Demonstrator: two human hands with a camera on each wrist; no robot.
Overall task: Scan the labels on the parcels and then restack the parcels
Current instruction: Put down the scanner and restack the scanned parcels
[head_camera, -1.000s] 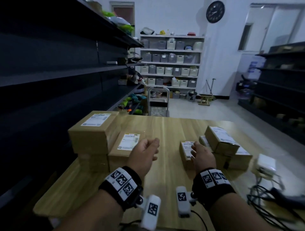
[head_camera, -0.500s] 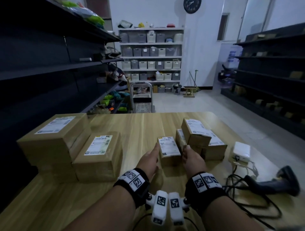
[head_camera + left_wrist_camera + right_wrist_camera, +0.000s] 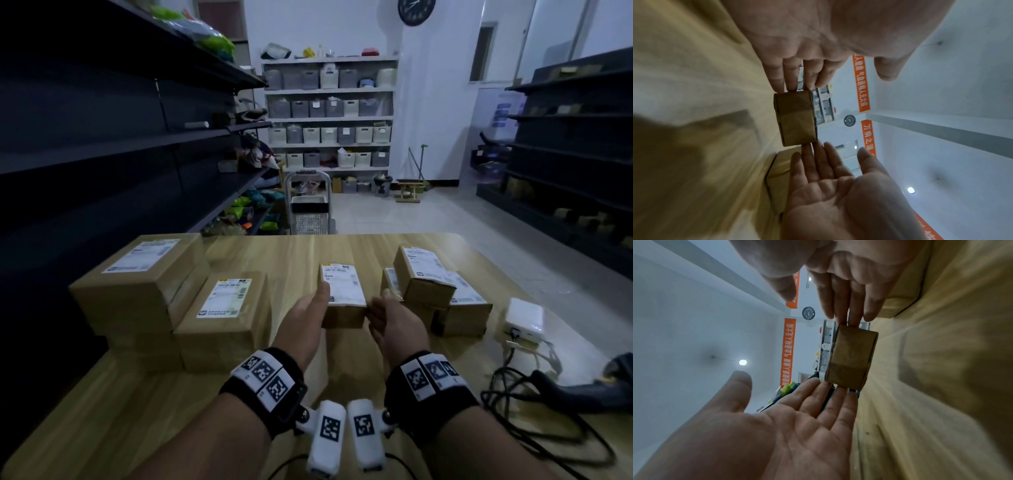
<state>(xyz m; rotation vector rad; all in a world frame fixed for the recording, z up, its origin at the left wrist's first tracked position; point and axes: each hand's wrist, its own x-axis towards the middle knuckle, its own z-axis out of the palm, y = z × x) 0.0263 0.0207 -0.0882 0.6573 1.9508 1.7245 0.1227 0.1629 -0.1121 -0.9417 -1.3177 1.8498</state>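
Small parcel: brown carton, white label up, resting mid-table between both hands.
Left hand: fingers straight, tips pressed flat on the parcel's left side, thumb lying along its top edge; grip flat and uncurled.
Right hand: fingers straight, tips touching the parcel's right side; grip likewise uncurled.
Left stack: large labelled cartons at the table's left, one lower carton just beside.
Right stack: small labelled parcels piled just right of the held one.
Table: light wood.
Scanner: dark, near right, with tangled cable.
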